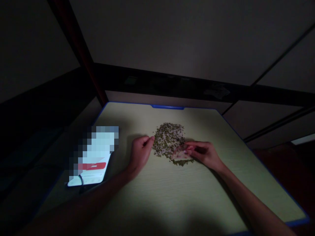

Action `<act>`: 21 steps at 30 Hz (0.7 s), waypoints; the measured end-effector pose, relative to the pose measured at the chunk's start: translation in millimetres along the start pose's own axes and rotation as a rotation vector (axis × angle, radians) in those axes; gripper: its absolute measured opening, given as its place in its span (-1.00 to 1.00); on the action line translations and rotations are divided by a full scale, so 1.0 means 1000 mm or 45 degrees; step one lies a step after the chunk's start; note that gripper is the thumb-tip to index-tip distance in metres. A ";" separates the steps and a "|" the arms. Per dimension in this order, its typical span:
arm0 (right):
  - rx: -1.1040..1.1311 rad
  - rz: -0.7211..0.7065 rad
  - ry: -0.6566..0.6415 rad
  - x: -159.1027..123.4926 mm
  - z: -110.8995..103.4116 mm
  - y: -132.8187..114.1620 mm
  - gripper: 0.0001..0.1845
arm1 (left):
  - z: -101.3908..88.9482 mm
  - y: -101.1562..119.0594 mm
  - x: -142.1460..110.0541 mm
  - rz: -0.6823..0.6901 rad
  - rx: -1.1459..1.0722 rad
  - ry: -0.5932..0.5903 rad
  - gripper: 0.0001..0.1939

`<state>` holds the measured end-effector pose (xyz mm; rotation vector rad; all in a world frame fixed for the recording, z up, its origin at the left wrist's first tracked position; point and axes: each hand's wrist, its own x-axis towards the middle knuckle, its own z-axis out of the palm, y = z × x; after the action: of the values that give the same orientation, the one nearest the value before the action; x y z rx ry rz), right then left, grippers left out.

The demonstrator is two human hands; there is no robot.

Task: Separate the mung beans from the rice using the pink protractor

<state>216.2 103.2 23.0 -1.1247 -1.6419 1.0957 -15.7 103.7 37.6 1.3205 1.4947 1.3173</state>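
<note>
A loose heap of small greenish-brown grains (164, 139), like mung beans, lies spread on the pale tabletop (157, 193), with whitish patches among them. My left hand (141, 150) is closed at the heap's left edge, thumb and forefinger pressed together; whatever they may hold is hidden. On the right side, my right hand (204, 154) pinches a thin, pinkish, see-through piece (179, 152), perhaps plastic. That piece rests low over the heap's lower right part. Below it sits a denser clump of grains (182, 162).
A lit phone (94, 175) with a cable lies at the table's left, its screen partly blurred. Blue edging (167, 107) rims the table. Behind stand a pale wall or cabinet (167, 39) and a dark ledge (147, 80). The room is dim.
</note>
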 end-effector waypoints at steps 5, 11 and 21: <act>0.057 0.021 0.013 0.001 0.001 0.001 -0.71 | 0.001 -0.002 0.001 0.013 -0.008 0.010 -0.64; -0.004 0.016 0.049 0.001 0.001 0.001 -0.71 | 0.002 -0.003 0.001 0.031 -0.017 0.016 -0.63; 0.102 -0.006 0.019 0.001 0.001 0.004 -0.71 | 0.001 -0.004 0.002 0.059 -0.027 0.017 -0.63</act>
<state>215.5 105.1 19.2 -1.0739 -1.5745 1.1378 -15.7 105.7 33.8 1.3430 1.4632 1.3702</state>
